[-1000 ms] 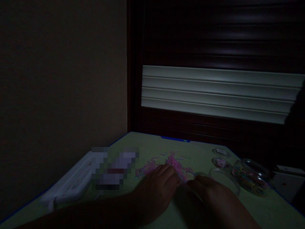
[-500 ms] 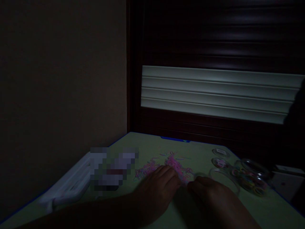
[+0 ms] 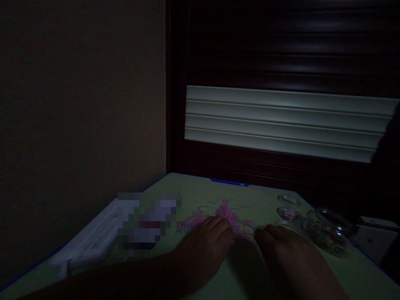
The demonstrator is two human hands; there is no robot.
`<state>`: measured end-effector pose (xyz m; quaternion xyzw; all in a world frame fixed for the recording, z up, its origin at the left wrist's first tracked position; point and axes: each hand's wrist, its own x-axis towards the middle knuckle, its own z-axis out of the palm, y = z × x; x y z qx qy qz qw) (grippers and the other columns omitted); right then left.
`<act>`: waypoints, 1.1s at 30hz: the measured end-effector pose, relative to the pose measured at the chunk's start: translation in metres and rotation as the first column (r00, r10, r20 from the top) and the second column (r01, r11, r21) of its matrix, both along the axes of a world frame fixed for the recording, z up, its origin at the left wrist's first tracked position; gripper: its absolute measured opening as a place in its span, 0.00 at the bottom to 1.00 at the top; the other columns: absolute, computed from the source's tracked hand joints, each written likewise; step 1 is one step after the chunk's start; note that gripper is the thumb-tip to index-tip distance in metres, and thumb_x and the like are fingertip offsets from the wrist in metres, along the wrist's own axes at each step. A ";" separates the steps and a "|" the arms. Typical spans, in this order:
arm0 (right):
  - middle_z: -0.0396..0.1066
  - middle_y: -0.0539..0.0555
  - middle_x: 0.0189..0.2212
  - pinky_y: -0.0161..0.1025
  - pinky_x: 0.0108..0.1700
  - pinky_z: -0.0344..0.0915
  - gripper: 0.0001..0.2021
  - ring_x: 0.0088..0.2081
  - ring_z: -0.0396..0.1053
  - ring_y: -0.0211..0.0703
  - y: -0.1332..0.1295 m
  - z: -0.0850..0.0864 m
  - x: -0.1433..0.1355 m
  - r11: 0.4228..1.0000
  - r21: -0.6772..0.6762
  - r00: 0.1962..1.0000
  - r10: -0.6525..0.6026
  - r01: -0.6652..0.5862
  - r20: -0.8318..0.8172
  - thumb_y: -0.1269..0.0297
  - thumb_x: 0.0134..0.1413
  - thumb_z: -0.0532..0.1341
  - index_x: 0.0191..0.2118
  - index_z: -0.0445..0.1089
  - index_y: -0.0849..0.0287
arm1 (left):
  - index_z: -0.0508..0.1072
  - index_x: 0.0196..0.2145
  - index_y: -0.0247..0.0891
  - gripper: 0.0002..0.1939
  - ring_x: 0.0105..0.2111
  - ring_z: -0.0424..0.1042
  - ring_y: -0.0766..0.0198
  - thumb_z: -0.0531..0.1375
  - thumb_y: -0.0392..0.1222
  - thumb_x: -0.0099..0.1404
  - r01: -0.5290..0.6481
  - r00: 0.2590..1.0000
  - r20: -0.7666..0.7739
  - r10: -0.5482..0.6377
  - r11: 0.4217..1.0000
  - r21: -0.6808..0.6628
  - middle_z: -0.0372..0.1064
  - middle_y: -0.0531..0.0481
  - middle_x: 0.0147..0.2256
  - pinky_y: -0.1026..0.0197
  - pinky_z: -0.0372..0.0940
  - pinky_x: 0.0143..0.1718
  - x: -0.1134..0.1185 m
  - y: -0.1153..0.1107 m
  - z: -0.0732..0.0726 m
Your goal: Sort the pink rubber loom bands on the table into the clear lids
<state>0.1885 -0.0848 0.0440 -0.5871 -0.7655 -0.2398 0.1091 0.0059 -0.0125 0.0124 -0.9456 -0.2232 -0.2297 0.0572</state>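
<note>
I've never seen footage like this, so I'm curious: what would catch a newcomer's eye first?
Probably the pale ridged strip behind the table, bright in a dim scene. Next, the mostly pink heap near the table's middle, partly hidden by the left hand. A clear jar of coloured rings sits toward the right edge.

On the table (image 3: 190, 186), bands (image 3: 227, 212) lie beyond the left hand (image 3: 206, 248), left of the jar (image 3: 328, 233).

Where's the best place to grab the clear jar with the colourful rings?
Probably around the round body of the clear jar, below its mouth, coming from the near side. Its curved wall suits wrapping fingers round, and other round clear things crowd its left.
</note>
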 end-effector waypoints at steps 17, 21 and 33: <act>0.71 0.59 0.27 0.45 0.29 0.62 0.18 0.29 0.69 0.51 -0.023 0.024 0.015 0.929 0.047 0.920 -0.370 0.367 0.127 0.84 0.42 0.48 0.29 0.70 0.60 | 0.63 0.36 0.36 0.08 0.37 0.58 0.60 0.45 0.32 0.67 -0.006 1.000 -0.031 0.006 1.000 0.009 0.60 0.48 0.36 0.56 0.58 0.40 0.000 0.003 0.002; 0.71 0.58 0.27 0.46 0.30 0.62 0.17 0.29 0.69 0.52 -0.021 0.023 0.014 0.933 0.022 0.926 -0.358 0.358 0.117 0.84 0.41 0.49 0.28 0.70 0.59 | 0.63 0.36 0.36 0.09 0.36 0.58 0.60 0.44 0.32 0.67 -0.002 1.000 -0.022 0.002 1.000 0.008 0.61 0.48 0.35 0.56 0.58 0.40 0.000 0.001 0.002; 0.71 0.65 0.34 0.47 0.31 0.65 0.17 0.32 0.69 0.53 -0.015 0.020 0.009 0.977 0.107 0.967 -0.199 0.183 0.161 0.82 0.40 0.50 0.35 0.71 0.63 | 0.64 0.38 0.37 0.09 0.37 0.59 0.60 0.45 0.31 0.66 -0.034 0.999 0.003 0.034 0.999 -0.035 0.61 0.48 0.36 0.56 0.57 0.41 0.000 0.004 -0.001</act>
